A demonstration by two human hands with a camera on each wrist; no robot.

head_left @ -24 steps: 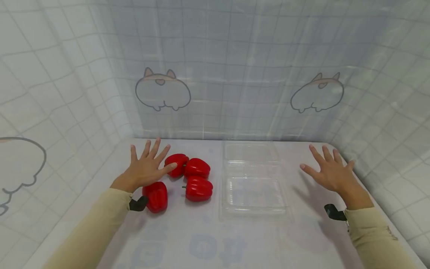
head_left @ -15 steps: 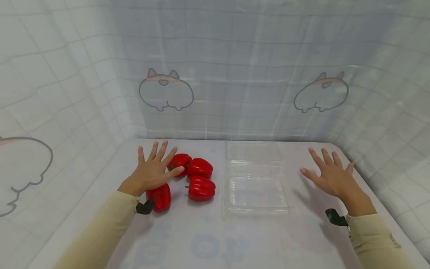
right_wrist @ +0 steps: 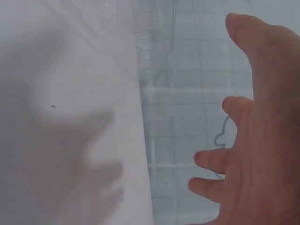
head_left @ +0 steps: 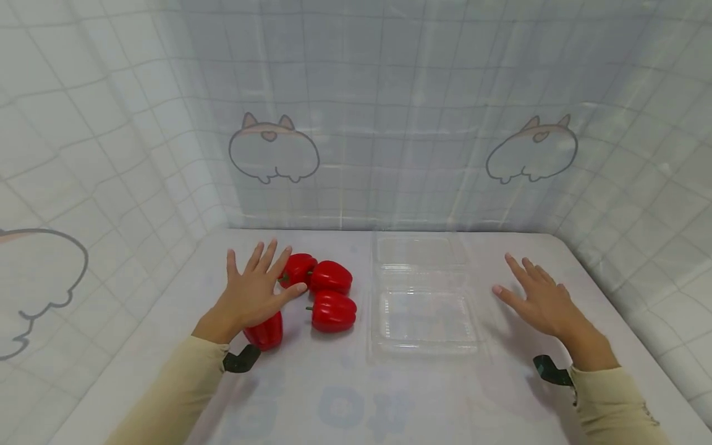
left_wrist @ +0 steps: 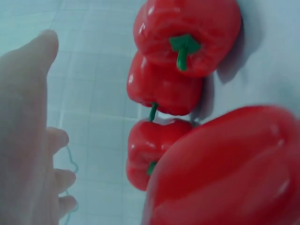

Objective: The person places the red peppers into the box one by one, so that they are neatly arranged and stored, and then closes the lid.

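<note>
"red peppers (head_left: 334,312), four of them, lie on the table (head_left: 300,389). in the head view, which hand is nearer?"

"the left hand (head_left: 248,295). its fingers are straight and spread, holding nothing, and it hangs above one pepper (head_left: 264,332), partly hiding it. the other three are to its right: two at the back, and a front one on its side, stem (head_left: 309,308) pointing left, long axis running left to right."

"and the right hand (head_left: 542,301)?"

"well apart from them, fingers extended, nothing held either. the clear container (head_left: 431,346) sits between the front pepper and that hand, its lid (head_left: 417,252) laid back on the far side."

"anything in it?"

"i see only the table through it, though plastic this clear makes it hard to be certain."

"left wrist view?"

"the peppers lie off the palm, with a gap between. one fills the lower right corner; the other three show their green stems."

"right wrist view?"

"no pepper there. the container shows faintly at the top, toward the thumb side, and the hand's shadow (right_wrist: 70,154) falls on the table."
</note>
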